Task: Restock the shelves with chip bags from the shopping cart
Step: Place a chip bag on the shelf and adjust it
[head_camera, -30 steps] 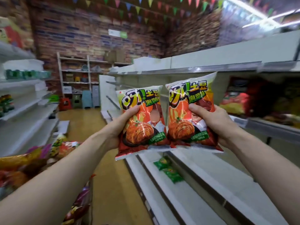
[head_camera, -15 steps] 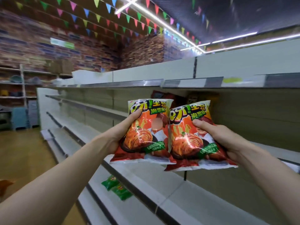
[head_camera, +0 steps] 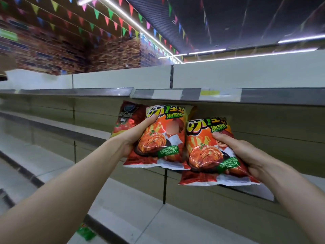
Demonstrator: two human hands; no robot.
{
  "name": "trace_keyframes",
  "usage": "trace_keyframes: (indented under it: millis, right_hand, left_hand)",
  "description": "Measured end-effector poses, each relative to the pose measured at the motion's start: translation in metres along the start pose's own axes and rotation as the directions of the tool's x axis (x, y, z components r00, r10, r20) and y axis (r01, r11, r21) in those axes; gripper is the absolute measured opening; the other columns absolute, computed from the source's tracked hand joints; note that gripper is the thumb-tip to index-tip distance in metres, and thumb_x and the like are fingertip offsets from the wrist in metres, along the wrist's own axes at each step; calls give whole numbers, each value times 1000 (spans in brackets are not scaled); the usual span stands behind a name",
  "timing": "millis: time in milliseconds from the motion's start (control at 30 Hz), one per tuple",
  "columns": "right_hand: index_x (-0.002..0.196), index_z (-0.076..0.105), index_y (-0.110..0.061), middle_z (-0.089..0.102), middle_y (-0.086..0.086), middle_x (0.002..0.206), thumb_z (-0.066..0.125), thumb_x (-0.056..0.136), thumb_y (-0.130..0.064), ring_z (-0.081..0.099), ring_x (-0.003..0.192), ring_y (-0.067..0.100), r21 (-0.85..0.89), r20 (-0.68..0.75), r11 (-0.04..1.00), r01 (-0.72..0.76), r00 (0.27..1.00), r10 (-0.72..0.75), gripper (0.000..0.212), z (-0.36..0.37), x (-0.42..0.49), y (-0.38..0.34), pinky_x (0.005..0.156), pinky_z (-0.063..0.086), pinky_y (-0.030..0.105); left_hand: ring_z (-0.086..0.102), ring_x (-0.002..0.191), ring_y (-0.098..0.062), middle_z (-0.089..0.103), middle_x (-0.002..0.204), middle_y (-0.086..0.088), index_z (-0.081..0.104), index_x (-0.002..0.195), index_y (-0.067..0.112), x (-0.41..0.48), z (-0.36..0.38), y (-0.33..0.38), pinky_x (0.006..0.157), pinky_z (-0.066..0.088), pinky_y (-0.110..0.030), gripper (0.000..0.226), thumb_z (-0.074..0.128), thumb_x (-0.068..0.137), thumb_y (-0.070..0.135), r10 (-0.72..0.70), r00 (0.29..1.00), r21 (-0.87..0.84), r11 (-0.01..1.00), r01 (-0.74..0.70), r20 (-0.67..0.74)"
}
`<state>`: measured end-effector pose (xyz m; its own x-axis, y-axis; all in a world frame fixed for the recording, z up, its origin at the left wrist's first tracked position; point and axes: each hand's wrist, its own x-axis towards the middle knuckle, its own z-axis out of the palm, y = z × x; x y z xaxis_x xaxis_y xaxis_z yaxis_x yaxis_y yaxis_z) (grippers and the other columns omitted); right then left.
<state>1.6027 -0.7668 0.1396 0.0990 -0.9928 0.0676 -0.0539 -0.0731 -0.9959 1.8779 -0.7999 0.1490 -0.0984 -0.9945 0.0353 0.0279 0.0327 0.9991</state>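
Observation:
I hold two matching orange-red chip bags in front of a white shelf unit. My left hand (head_camera: 135, 134) grips the left chip bag (head_camera: 163, 138) by its left edge, thumb on the front. My right hand (head_camera: 241, 155) grips the right chip bag (head_camera: 205, 152) by its right edge, a little lower. Both bags are upright and side by side, close to the second shelf (head_camera: 84, 127). A dark red chip bag (head_camera: 128, 117) stands on that shelf just behind my left hand. The shopping cart is out of view.
The top shelf edge (head_camera: 263, 96) with price tags runs above the bags. Lower white shelves (head_camera: 131, 208) step out toward me, with a small green packet (head_camera: 86, 233) on the lowest one. A brick wall and coloured pennants fill the background.
I have turned further right toward the shelf unit and come closer. Both bags have moved up to the second shelf, and the dark red bag behind them has come into view.

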Motion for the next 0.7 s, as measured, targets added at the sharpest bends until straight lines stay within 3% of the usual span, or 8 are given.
trace_keyframes:
  millis: [133, 200, 233, 300, 367, 500, 600, 700]
  right_hand:
    - [100, 70, -3, 74, 18, 83, 75, 72, -41, 71, 59, 27, 13, -61, 1000, -18, 998, 19, 47, 5, 15, -2, 47, 56, 29]
    - [111, 67, -4, 76, 6, 77, 80, 56, -59, 71, 58, 18, -4, -137, 1000, 12, 990, -12, 79, 6, 24, 2, 49, 55, 24]
    - [118, 65, -6, 76, 1, 79, 79, 52, -66, 71, 63, 15, 1, -156, 999, 40, 987, -39, 91, 3, 34, 8, 56, 57, 25]
    - [121, 65, -11, 74, 9, 102, 74, 66, -62, 71, 87, 24, 68, -181, 997, 46, 983, -33, 75, 4, 45, 14, 84, 56, 39]
    - [117, 67, -7, 70, 21, 109, 78, 63, -51, 68, 99, 36, 105, -212, 994, -32, 976, 54, 70, 10, 51, 13, 97, 49, 51]
    - [93, 69, -4, 73, 18, 76, 65, 86, -37, 69, 58, 26, 97, -269, 993, -65, 959, 89, 35, 14, 66, 18, 60, 59, 32]
    - [98, 69, -3, 73, 20, 82, 64, 87, -37, 68, 63, 29, 77, -358, 993, -90, 927, 112, 36, 18, 75, 20, 68, 56, 35]
    - [99, 69, -3, 74, 21, 85, 68, 84, -38, 69, 66, 31, 60, -405, 992, -112, 905, 127, 38, 22, 80, 19, 68, 57, 37]
  left_hand:
    - [71, 75, -22, 74, 90, -8, 68, 101, 13, 36, -6, 6, 73, 60, -34, 61, 71, 58, 57, -35, 999, 28, 999, 34, 39]
    - [70, 85, -25, 74, 98, -11, 67, 106, 11, 55, -12, 8, 82, 57, -39, 71, 74, 53, 57, -26, 999, 40, 999, 24, 43]
    - [70, 87, -26, 74, 99, -11, 67, 107, 11, 64, -14, 10, 83, 56, -39, 72, 75, 53, 58, -23, 999, 49, 999, 21, 39]
    - [70, 84, -26, 74, 94, -10, 67, 106, 11, 83, -21, 12, 79, 56, -37, 64, 74, 63, 58, -14, 1000, 82, 997, 11, 28]
    - [68, 79, -24, 73, 87, -9, 66, 103, 10, 99, -25, 12, 77, 55, -36, 48, 68, 80, 52, -1, 1000, 112, 994, -3, 31]
    - [69, 88, -27, 73, 97, -12, 65, 108, 9, 122, -24, 5, 90, 54, -42, 62, 73, 72, 59, 45, 998, 155, 987, -51, 42]
    - [64, 106, -29, 68, 117, -9, 61, 125, 19, 138, -22, -5, 103, 44, -46, 113, 72, 35, 86, 108, 994, 154, 982, -106, -7]
    - [49, 126, -27, 52, 140, -3, 45, 143, 27, 140, -19, -9, 106, 30, -29, 85, 59, 73, 74, 233, 970, 225, 951, -213, -65]
